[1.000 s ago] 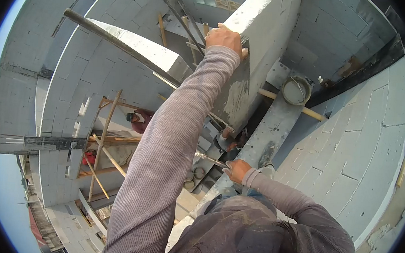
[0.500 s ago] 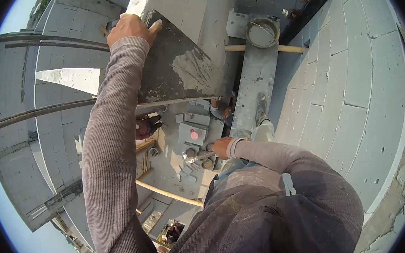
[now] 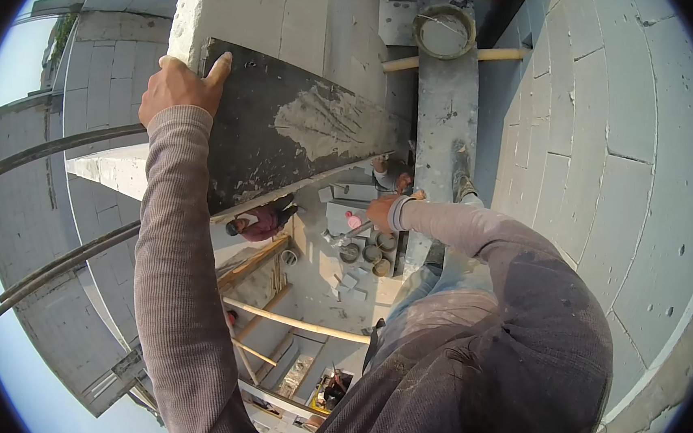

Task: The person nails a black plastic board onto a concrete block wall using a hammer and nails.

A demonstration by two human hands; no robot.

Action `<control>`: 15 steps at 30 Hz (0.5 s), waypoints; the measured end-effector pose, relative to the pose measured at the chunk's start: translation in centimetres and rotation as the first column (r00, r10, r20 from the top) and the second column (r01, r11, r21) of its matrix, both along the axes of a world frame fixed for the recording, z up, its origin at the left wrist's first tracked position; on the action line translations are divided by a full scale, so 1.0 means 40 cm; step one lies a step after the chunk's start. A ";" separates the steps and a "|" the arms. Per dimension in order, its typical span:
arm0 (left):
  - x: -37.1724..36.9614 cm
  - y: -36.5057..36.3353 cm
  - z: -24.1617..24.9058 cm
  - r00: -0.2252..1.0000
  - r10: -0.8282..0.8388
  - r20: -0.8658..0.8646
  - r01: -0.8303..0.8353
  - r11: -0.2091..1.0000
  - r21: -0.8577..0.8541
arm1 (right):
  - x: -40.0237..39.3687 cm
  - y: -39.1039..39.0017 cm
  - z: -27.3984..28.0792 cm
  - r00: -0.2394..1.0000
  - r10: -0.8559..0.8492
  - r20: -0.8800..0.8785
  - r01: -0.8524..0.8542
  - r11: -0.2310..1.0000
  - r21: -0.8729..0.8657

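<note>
My left hand (image 3: 181,89) is wrapped round the upper left edge of a dark board (image 3: 248,119), its thumb on the face. Dried mortar covers part of that face, and the board lies against a wall of pale blocks (image 3: 252,14). My right hand (image 3: 379,213) is closed round the handle of what looks like a hammer (image 3: 355,232), held low near my body. The tool's head points down to the left, apart from the board.
A mortar bucket (image 3: 442,55) stands on a narrow plank (image 3: 445,118), over a bamboo pole (image 3: 502,55). Far below are a person in maroon (image 3: 261,224), another person (image 3: 394,177) and several buckets (image 3: 372,253). A block wall (image 3: 587,154) rises at right; metal bars (image 3: 58,153) jut out left.
My view has shifted, so the board and my left hand appear farther left and lower. My right hand and the hammer appear higher. Both hands keep their grips.
</note>
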State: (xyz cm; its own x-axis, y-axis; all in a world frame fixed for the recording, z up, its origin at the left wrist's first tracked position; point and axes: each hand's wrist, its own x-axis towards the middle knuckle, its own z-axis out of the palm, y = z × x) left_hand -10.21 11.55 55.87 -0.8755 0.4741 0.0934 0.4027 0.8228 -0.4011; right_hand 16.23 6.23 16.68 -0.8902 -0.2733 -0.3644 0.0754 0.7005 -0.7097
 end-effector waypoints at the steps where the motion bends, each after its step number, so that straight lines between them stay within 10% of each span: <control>1: -0.003 0.001 0.000 1.000 0.002 0.002 -0.002 1.000 -0.008 | -0.019 0.030 0.001 0.980 -0.189 0.054 0.189 0.982 0.009; 6: 0.000 0.002 0.001 1.000 0.024 -0.003 -0.024 0.999 -0.025 | 0.026 -0.071 -0.065 0.925 -0.338 0.174 0.339 0.940 0.022; 11: 0.006 0.009 0.004 0.999 0.039 -0.002 -0.039 0.999 -0.016 | 0.093 -0.060 0.073 0.981 0.184 0.069 -0.177 0.980 -0.094; 13: 0.008 0.015 0.011 1.000 0.019 -0.012 -0.019 1.000 -0.015 | 0.024 0.016 0.157 0.997 0.074 0.008 -0.072 0.992 -0.106; 15: 0.016 -0.002 0.011 1.000 0.022 -0.003 -0.022 1.000 -0.020 | -0.058 0.108 0.188 0.904 -0.035 0.425 0.166 0.946 -0.277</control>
State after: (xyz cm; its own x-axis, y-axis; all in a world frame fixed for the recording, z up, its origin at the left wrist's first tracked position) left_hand -9.55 11.46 56.30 -0.8854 0.4566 0.0864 0.3835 0.8230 -0.4191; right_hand 13.90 10.55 24.19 -0.7075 -0.3449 -0.6169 0.4636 0.4324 -0.7734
